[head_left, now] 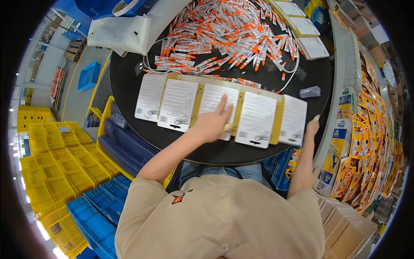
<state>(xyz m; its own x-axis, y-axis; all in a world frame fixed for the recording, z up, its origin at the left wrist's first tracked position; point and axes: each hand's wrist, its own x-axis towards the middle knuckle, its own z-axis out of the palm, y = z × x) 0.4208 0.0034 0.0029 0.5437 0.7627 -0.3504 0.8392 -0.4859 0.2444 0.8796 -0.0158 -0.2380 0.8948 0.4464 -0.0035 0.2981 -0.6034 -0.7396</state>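
In front of me a row of white printed cards (pixel 175 103) lies on a long yellow-brown holder (pixel 278 116). My left hand (pixel 212 126) rests over the middle card (pixel 221 94), with two fingers stretched out on it and a pale finger cot on the thumb. Beside the rightmost card (pixel 293 120) is my right hand (pixel 313 127), one digit with a pale cot pointing up. Its other fingers are mostly hidden, and I cannot see anything in it. Just beyond the holder spreads a big pile of small clear tubes with orange caps (pixel 224 32).
A white cable loop (pixel 296 71) borders the pile on the black round table (pixel 125 82). More card-filled holders (pixel 311 46) lie at the far right, near a clear plastic piece (pixel 310 92). Yellow crates (pixel 64 151) and blue crates (pixel 99 203) stand left; orange packages (pixel 362 138) line the right.
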